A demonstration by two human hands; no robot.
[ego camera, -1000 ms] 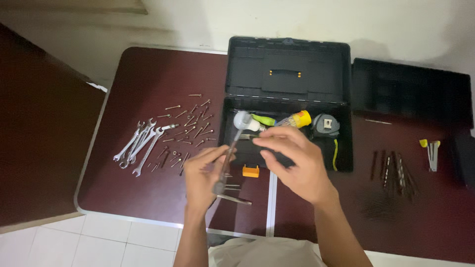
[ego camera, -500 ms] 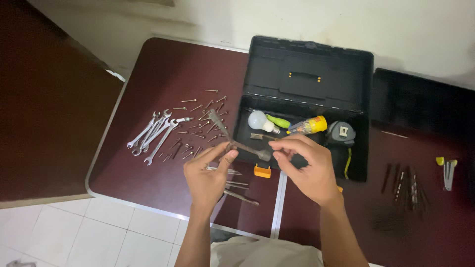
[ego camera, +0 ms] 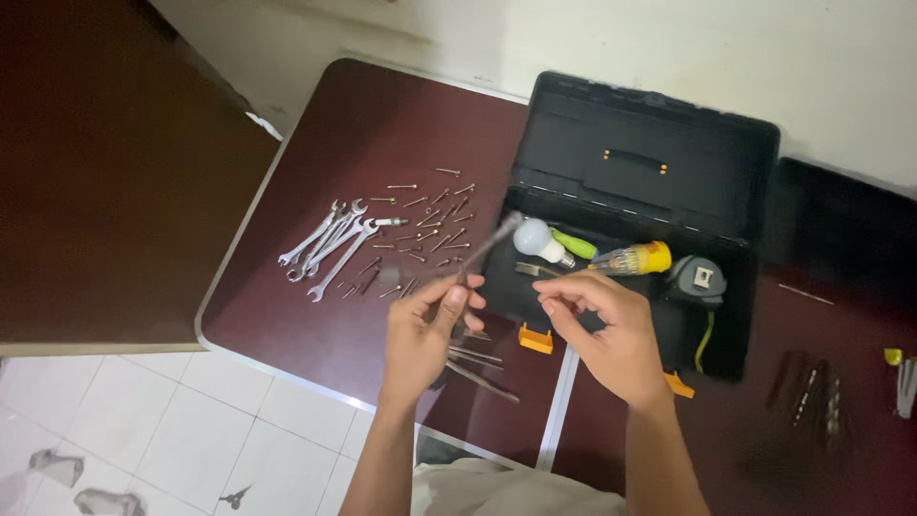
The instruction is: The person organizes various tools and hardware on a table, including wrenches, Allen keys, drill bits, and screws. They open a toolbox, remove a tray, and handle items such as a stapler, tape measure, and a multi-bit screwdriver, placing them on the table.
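Observation:
My left hand [ego camera: 427,330] is shut on the lower end of a thin metal socket wrench [ego camera: 489,247], which points up and right and is blurred by motion. My right hand [ego camera: 611,330] hovers just right of it, fingers loosely curled and apart, holding nothing. Both hands are over the front edge of an open black toolbox [ego camera: 650,172]. Inside the box lie a white light bulb [ego camera: 532,236], a green-handled screwdriver [ego camera: 573,247], a yellow-handled screwdriver [ego camera: 638,259] and a grey tape measure [ego camera: 697,280].
On the dark red table [ego camera: 363,124], left of the box, lie a bunch of wrenches [ego camera: 330,244] and several scattered screws [ego camera: 425,234]. Metal rods [ego camera: 478,368] lie under my left hand. Drill bits [ego camera: 812,387] and a black tray [ego camera: 841,229] are at the right.
The tool has swung from lying across between both hands to pointing up and right in the left hand alone. My right hand let go of its end. The view shifted left.

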